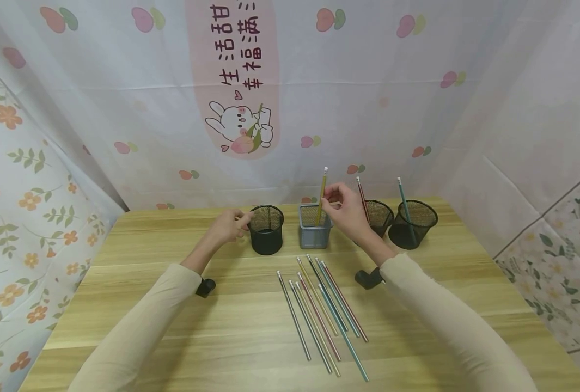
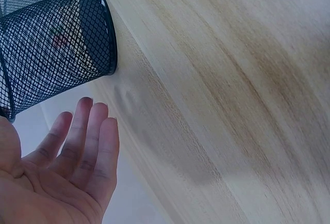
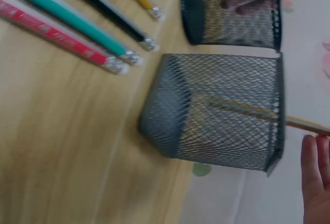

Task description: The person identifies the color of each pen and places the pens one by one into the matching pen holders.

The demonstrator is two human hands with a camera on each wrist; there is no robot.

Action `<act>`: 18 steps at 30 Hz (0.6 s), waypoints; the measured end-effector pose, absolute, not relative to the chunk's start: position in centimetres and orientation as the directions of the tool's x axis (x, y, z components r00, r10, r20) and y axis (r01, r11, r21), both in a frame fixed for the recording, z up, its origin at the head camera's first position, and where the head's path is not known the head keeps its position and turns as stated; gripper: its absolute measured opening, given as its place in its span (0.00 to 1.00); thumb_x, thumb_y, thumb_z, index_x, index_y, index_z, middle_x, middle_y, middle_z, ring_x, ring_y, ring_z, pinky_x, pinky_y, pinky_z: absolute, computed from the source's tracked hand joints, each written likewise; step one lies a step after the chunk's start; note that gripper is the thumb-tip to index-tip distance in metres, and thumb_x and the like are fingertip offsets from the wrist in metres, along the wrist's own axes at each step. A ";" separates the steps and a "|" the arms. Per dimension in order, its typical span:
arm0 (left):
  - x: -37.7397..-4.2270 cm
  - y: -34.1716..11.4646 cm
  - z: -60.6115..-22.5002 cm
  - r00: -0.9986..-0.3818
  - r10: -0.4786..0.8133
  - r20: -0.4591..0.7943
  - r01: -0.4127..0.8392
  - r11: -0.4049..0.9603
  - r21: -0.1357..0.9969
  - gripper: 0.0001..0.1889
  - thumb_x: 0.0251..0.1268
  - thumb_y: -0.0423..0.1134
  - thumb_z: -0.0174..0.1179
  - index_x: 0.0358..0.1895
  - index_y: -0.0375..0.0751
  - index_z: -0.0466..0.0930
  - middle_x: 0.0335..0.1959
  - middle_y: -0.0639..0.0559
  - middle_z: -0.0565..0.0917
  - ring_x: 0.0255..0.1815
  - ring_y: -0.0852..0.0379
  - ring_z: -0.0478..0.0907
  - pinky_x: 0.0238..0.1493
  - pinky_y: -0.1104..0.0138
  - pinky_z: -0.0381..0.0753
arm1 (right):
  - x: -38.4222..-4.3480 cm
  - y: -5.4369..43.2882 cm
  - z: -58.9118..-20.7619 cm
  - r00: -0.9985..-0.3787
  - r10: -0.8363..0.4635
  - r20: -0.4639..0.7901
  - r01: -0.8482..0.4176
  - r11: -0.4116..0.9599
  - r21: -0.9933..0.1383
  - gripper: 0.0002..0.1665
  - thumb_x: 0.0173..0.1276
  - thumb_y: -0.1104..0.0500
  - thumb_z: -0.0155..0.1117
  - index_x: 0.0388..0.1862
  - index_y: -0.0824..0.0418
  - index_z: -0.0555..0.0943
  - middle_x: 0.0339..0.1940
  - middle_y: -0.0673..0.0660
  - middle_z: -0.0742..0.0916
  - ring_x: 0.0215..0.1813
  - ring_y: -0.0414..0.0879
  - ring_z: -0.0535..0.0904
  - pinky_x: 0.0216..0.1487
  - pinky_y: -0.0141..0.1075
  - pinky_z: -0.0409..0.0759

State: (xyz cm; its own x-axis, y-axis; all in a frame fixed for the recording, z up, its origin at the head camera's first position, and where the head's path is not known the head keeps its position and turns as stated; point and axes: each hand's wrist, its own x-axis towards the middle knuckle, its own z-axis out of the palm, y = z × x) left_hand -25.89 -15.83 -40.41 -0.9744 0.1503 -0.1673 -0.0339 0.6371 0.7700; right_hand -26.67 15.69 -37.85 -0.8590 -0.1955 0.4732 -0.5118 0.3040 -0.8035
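Note:
My right hand (image 1: pixel 349 213) pinches a yellow pencil (image 1: pixel 323 190) by its upper part, eraser end up. The pencil's lower end is inside the square grey mesh pen holder (image 1: pixel 314 237), where the right wrist view shows it through the mesh (image 3: pixel 232 106). My left hand (image 1: pixel 228 226) is beside the round black mesh pen holder (image 1: pixel 266 242), fingertips close to its rim. In the left wrist view its fingers are loosely extended, palm up, holding nothing, next to that black holder (image 2: pixel 56 48).
To the right, one black mesh holder (image 1: pixel 380 215) contains a red pencil (image 1: pixel 362 196) and another (image 1: pixel 419 218) a teal pencil (image 1: pixel 404 198). Several striped and coloured pencils (image 1: pixel 314 316) lie on the wooden table (image 1: pixel 221 337) in front. A printed curtain (image 1: pixel 368 98) hangs behind.

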 end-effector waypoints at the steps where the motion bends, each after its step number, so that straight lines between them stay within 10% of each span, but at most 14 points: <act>1: -25.9 -15.8 -40.4 -0.974 0.151 -0.167 -0.033 0.636 0.771 0.29 0.83 0.55 0.46 0.62 0.28 0.74 0.51 0.35 0.84 0.44 0.42 0.84 0.44 0.53 0.83 | -26.7 15.7 -38.1 -0.860 -0.207 0.466 -0.509 0.317 -0.800 0.08 0.70 0.73 0.63 0.46 0.71 0.76 0.41 0.63 0.82 0.43 0.50 0.81 0.40 0.29 0.81; 18: -26.0 -15.9 -40.6 -0.975 0.161 -0.155 -0.019 0.631 0.776 0.29 0.83 0.54 0.47 0.62 0.26 0.73 0.50 0.34 0.84 0.43 0.42 0.84 0.42 0.54 0.83 | -23.8 18.5 -37.6 -0.858 -0.212 0.468 -0.502 0.542 -0.674 0.11 0.69 0.62 0.73 0.37 0.62 0.77 0.32 0.54 0.85 0.35 0.47 0.82 0.38 0.34 0.81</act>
